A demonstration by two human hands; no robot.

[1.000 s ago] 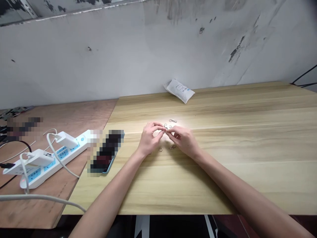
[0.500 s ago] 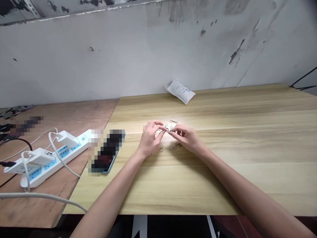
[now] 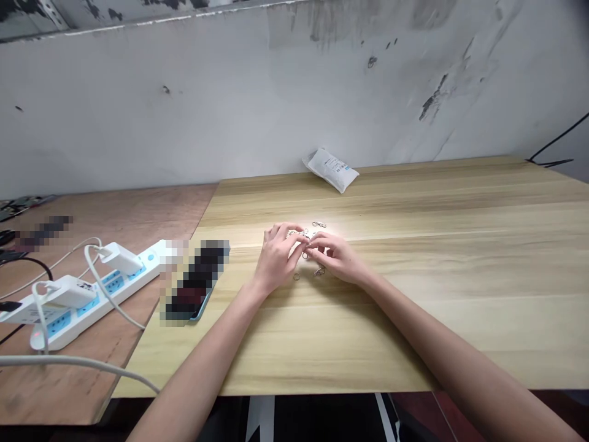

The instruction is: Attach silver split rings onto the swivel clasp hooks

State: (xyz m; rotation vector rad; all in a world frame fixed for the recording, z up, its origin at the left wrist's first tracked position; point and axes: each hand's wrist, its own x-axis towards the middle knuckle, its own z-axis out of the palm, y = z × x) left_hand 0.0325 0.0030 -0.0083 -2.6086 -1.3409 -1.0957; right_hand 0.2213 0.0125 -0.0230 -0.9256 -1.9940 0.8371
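Note:
My left hand and my right hand meet over the wooden table, thumbs and forefingers pinched together. Between their fingertips is a small metal key ring, partly hidden by the fingers. Some small metal pieces lie behind the fingers, half covered by my left hand. A little farther back rests a metal clasp with a ring. Under my right hand is another metal clasp, and a single loose ring lies just in front of my left fingers.
At the back, near the wall, lies a white plastic packet. Left of my arm is a phone, its screen blurred out. On the lower brown board stands a white power strip with chargers and cables.
My fingertips have drawn closer together, and a ring now shows below them. The whole view has shifted slightly, so the table things appear a little farther left.

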